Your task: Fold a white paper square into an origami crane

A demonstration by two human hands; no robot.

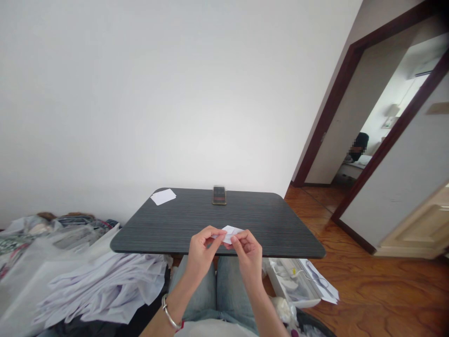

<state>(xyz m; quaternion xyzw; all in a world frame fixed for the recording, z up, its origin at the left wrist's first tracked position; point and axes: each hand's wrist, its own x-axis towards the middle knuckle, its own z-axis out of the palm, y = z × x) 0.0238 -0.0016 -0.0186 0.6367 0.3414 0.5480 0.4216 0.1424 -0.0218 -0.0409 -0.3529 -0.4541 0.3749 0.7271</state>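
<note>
Pinching a small folded piece of white paper [231,229] between them, the two bare hands are near each other above the near edge of a black rectangular table with rounded corners [266,217]. The left hand [202,245] has its thumb and forefinger closed on the left side of the paper, and its other fingers are curled. The right hand [249,248] grips the right side in a similar way, with the thumb on the near edge. I cannot tell whether the paper touches the table.

At the far left corner of the table lie some flat white paper sheets [164,196]. Near the middle of the far edge is a small dark rectangular device [219,194], whose screen is blurred. A silver metal bracelet [170,312] is around the left wrist. Below the table, to the left, there is a heap of crumpled white cloth [105,285]; to the right, an open white box [294,283] contains clear plastic pieces.
</note>
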